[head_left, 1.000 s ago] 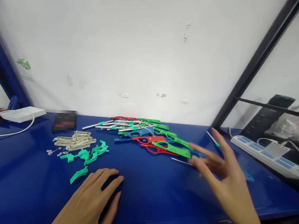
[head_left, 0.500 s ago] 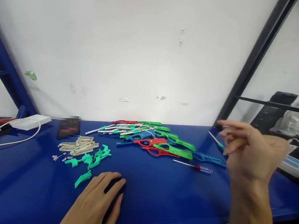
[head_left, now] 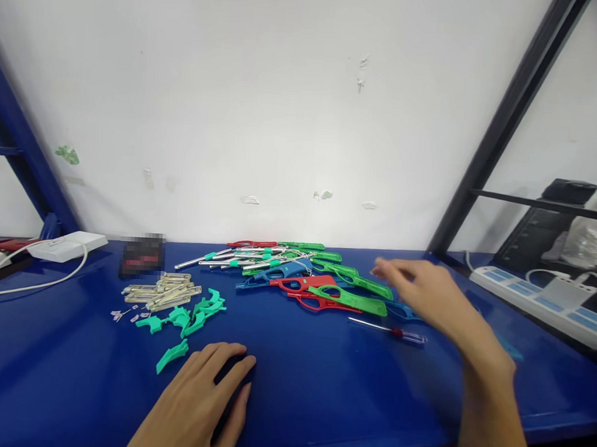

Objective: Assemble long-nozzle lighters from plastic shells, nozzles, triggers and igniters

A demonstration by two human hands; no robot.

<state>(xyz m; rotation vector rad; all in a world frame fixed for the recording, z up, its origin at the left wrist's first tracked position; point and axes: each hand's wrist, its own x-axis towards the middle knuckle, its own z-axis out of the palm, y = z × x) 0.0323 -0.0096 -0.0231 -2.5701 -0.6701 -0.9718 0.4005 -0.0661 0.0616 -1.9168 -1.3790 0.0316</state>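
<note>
My left hand (head_left: 204, 399) lies on the blue table with its fingers apart, to the right of a loose teal piece (head_left: 172, 355). Over the right end of the pile, my right hand (head_left: 410, 283) hovers with fingers bent; whether it holds anything cannot be made out. Below that hand lies a screwdriver (head_left: 407, 335) with a clear and red handle. Green casings (head_left: 353, 300), red casings (head_left: 303, 283) and blue casings (head_left: 276, 273) are piled mid-table, beside metal tubes (head_left: 221, 256) with teal parts. More teal pieces (head_left: 178, 317) and clear parts (head_left: 172, 291) lie on the left.
A white box (head_left: 68, 245) with a cable stands at the far left, near a dark pixelated object (head_left: 141, 255). At the right are a power strip (head_left: 544, 303) and a dark frame post (head_left: 504, 127). A white wall rises behind the table.
My right hand has swung from the right side leftward and forward to the pile, uncovering the power strip. My left hand has stayed at its place on the table. The view has shifted slightly.
</note>
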